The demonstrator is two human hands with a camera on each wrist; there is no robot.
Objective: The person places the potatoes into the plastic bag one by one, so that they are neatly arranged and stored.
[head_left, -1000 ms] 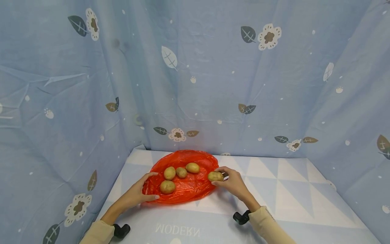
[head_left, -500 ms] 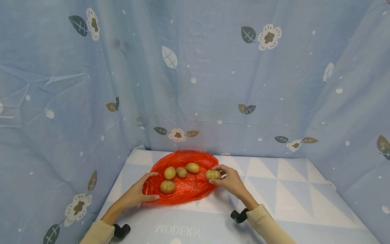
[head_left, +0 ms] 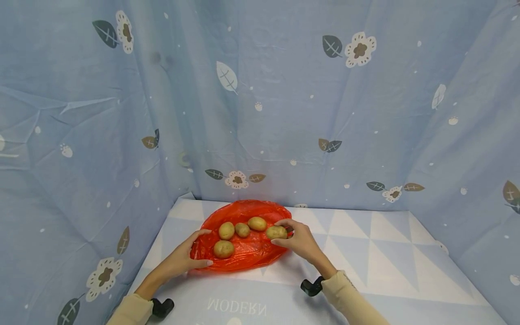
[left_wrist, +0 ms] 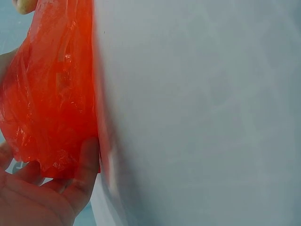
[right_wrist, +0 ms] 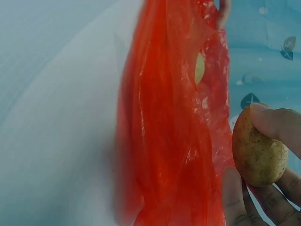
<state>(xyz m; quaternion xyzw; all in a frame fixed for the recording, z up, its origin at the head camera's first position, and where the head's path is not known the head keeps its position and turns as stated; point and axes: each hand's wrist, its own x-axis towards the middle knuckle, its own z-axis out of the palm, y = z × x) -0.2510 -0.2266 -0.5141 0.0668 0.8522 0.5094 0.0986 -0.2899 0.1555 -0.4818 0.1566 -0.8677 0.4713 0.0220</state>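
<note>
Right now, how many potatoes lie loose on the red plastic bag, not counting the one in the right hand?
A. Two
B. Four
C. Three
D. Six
B. The head view shows four potatoes lying free on the red plastic bag, among them the nearest potato, while the right hand grips a fifth potato at the bag's right edge.
</note>
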